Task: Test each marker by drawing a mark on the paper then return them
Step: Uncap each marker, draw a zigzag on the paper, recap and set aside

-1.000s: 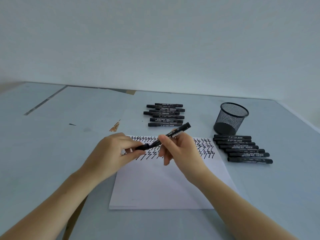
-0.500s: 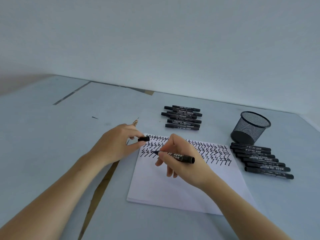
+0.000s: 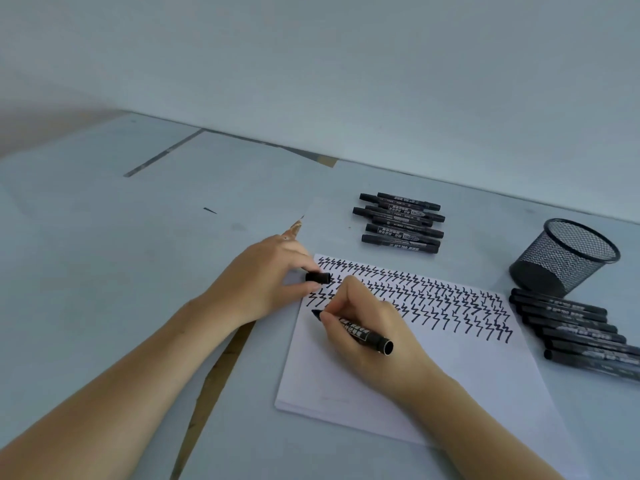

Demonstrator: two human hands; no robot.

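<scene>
Soft, even, cool light w/ a bluish cast; moderately bright, no glare or hot spots. Shadows faint: a weak one under the right hand (image 3: 367, 327) on the paper (image 3: 433, 382), another beneath the left hand (image 3: 263, 282) on the tabletop (image 3: 104, 271). Wide-angle distortion bends the tabletop's far edge & stretches the forearms at the bottom. Centre fairly sharp; markers at far right (image 3: 581, 330) slightly smeared, label print unreadable.
</scene>
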